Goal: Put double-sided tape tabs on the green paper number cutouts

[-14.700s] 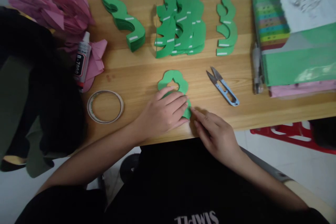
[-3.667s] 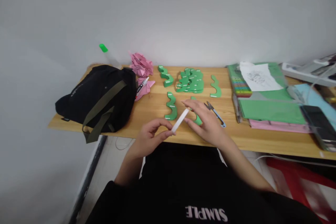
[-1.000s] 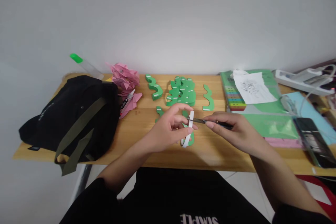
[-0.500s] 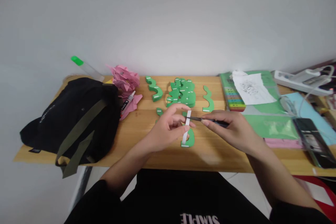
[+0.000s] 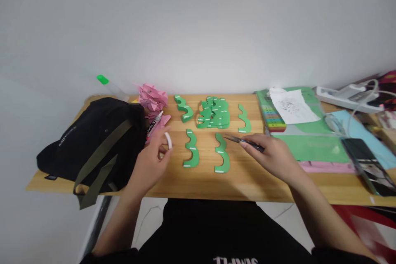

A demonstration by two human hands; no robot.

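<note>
My left hand (image 5: 152, 157) is curled around a white curved strip (image 5: 168, 140) that looks like tape, near the pink paper pieces. My right hand (image 5: 274, 154) grips dark tweezers (image 5: 244, 141), their tips pointing left over the top of a green wavy piece (image 5: 223, 159). That piece lies flat with short white strips across it. To its left is another green wavy piece (image 5: 193, 154) with similar white strips. Farther back lie a stack of green pieces (image 5: 213, 113), some green pieces (image 5: 184, 109) on the left and a single one (image 5: 245, 119) on the right.
A black bag (image 5: 93, 144) takes up the table's left end. Behind my left hand are crumpled pink paper (image 5: 153, 98) and a glue tube (image 5: 154, 123). To the right lie a green folder (image 5: 312, 148), a white paper (image 5: 295, 107), a phone (image 5: 369, 167) and a power strip (image 5: 346, 99).
My left hand has moved left with the white strip, away from the tweezers, uncovering the two front green pieces. My right hand has stayed nearly in place, holding the tweezers.
</note>
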